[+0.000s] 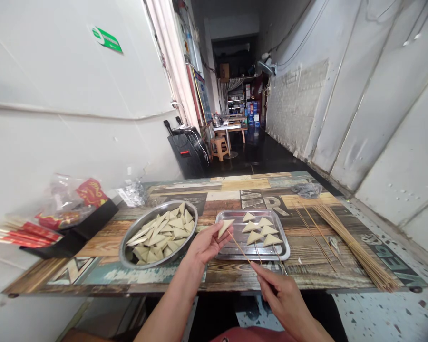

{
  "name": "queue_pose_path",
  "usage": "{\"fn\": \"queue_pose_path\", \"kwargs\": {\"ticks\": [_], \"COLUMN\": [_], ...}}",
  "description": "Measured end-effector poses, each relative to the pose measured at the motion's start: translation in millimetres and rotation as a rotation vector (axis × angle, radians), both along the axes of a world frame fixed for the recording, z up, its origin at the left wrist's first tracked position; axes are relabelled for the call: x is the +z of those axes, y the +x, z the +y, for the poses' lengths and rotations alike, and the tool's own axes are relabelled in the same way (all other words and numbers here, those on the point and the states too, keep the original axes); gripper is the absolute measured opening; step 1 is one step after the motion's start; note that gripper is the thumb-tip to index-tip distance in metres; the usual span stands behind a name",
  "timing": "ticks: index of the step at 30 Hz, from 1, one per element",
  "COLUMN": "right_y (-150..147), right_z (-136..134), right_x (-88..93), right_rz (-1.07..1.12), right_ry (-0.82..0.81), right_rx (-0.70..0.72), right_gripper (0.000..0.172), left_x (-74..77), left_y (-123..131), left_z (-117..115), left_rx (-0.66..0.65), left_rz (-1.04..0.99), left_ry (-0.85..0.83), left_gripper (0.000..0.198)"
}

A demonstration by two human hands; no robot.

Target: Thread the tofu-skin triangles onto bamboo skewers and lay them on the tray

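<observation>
Left hand point(210, 244): fingers and thumb closed on one pale, flat triangle point(225, 228), held up at the left edge of the tray, between bowl and tray
Right hand point(276, 287): near side of the tray, fingertips pinched on a thin stick point(240, 247), which slants away to the far left and meets the near edge of the held triangle; how deep it goes cannot be told
Tray point(285, 232): metal, shallow, rectangular, bearing six visible triangles in two rough columns; sticks run toward the near side from the two nearest
Bowl point(142, 266): metal, left of the tray, heaped with loose triangles point(160, 232) of the same pale kind
Loose sticks point(316, 237): a few, right of the tray, lying apart from one another
Bundle of sticks point(356, 249): thick, farther right, fanned slightly, reaching the near edge of the table
Plastic bag point(307, 190): crumpled, greyish, far right of the table
Clear packet point(131, 192): far left, just beyond the bowl
Black box point(92, 223): left end, with red-and-white wrapped sticks point(24, 232) and a red packet point(92, 191)
Table point(110, 273): top patterned as mixed old boards, with printed letters
Beyond the table, left: black case point(187, 152), then a stool point(219, 148)
</observation>
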State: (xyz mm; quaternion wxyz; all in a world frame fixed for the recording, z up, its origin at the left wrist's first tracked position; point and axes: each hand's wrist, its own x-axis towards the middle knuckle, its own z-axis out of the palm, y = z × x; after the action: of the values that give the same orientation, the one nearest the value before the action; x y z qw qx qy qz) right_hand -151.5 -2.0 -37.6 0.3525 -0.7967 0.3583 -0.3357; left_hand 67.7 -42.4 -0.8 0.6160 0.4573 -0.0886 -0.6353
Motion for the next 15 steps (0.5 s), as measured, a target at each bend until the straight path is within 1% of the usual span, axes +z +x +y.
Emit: {"fn": "queue_pose_path", "kwargs": {"ticks": [3,10,13,15], "right_y": [0.1,1.7,2.8,3.4], "right_z": [-0.3,-0.9,-0.9,-0.5], "right_x": [-0.5,-2.4,-3.9,-3.9], "right_rz": [0.002,-0.023,-0.034,-0.040], "right_ry": [-0.011,-0.058,-0.074,-0.081], "right_rx": [-0.004,-0.020,-0.036,-0.040], "right_gripper": [0.038,0.036,0.037,0.037], "left_x": [0.6,0.2,1.4,1.9], "left_y": [-1.9,-9.4,-14.3,-17.0], "left_z": [1.3,5.2,6.2,6.9], "left_rx": [-0.025,-0.099,-0.104,-0.085], "left_rz": [-0.018,-0.090,-0.107,-0.097], "left_ry": [-0.014,-0.073,-0.089,-0.106], "left_gripper": [0.007,0.009,0.008,0.009]}}
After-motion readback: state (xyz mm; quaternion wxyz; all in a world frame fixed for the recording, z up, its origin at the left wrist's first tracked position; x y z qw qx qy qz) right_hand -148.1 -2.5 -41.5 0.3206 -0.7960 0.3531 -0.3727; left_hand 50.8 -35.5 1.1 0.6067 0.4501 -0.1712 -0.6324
